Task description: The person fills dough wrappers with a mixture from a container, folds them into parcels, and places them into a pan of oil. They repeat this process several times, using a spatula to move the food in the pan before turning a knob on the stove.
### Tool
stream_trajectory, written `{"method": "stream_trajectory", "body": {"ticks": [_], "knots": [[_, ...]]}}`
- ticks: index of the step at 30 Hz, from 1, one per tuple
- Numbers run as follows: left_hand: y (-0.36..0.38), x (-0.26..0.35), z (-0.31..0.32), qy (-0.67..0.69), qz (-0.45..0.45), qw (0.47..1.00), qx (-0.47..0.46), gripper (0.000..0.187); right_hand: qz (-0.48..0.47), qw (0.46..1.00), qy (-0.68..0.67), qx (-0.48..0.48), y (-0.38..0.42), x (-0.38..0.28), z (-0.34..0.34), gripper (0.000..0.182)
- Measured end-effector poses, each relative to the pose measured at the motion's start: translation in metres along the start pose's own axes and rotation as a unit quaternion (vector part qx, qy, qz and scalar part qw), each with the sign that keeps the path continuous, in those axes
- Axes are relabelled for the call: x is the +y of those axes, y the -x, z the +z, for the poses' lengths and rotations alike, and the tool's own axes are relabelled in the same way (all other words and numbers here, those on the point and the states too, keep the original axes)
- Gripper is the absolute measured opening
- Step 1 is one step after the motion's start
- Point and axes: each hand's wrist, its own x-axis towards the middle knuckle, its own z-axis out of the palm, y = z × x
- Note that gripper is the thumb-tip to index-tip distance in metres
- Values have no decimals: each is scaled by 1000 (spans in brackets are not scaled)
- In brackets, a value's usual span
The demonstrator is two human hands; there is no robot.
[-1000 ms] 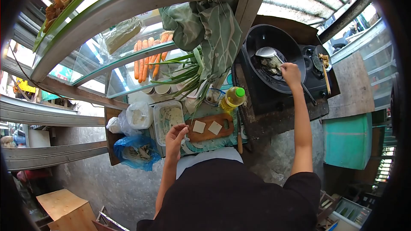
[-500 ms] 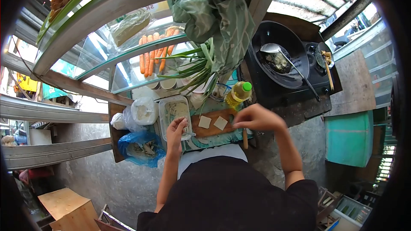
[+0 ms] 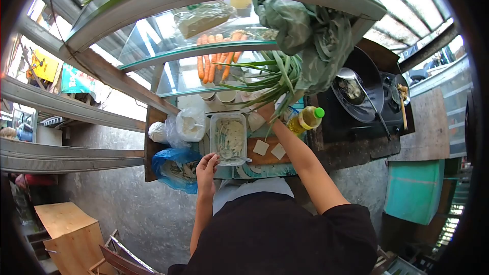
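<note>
At the counter (image 3: 244, 172), left hand (image 3: 207, 172) by plastic tub (image 3: 228, 137), right hand (image 3: 266, 111) beneath green leaves (image 3: 285, 74).
Left fingers pinched narrow near tub's near-left corner, can't tell if holding anything; right fingers hidden, can't tell. Tub sits left of cutting board (image 3: 262, 161) bearing two white squares (image 3: 261, 147); wok (image 3: 374, 84) far right.

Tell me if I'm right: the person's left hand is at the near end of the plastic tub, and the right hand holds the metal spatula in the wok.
Not quite: the right hand isn't on the metal spatula, which rests in the wok. The head view shows that hand by the long green leaves, partly hidden. The left hand is at the near end of the plastic tub.
</note>
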Motion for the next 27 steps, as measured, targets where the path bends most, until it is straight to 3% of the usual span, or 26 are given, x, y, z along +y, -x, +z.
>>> {"method": "stream_trajectory", "body": {"ticks": [1, 3, 4, 9, 11, 14, 21, 23, 27], "knots": [[0, 0, -7, 3, 4, 1000, 5, 20, -4, 1000, -5, -3, 8, 21, 10, 25], [1, -2, -19, 24, 2, 999, 27, 20, -104, 987, 118, -21, 17, 47, 20, 29], [0, -3, -24, 28, 4, 999, 31, 20, -52, 981, 159, -101, 20, 48, 19, 30], [-2, -4, -34, 56, 0, 997, 46, 19, 34, 981, 139, -132, 20, 48, 21, 36], [-4, -2, -31, 57, -2, 997, 46, 19, 187, 950, 141, -208, 11, 34, 19, 47], [-5, 1, -25, 53, -6, 998, 38, 18, 242, 937, 72, -243, 22, 65, 31, 56], [-6, 9, -11, 56, -17, 998, 23, 15, 154, 952, 96, -246, 27, 67, 29, 52], [-7, 9, -8, 56, -18, 998, 19, 15, 108, 966, 106, -208, 30, 69, 33, 40], [-8, 11, -6, 54, -21, 998, 15, 15, 61, 960, 149, -228, 40, 78, 34, 30]]}}
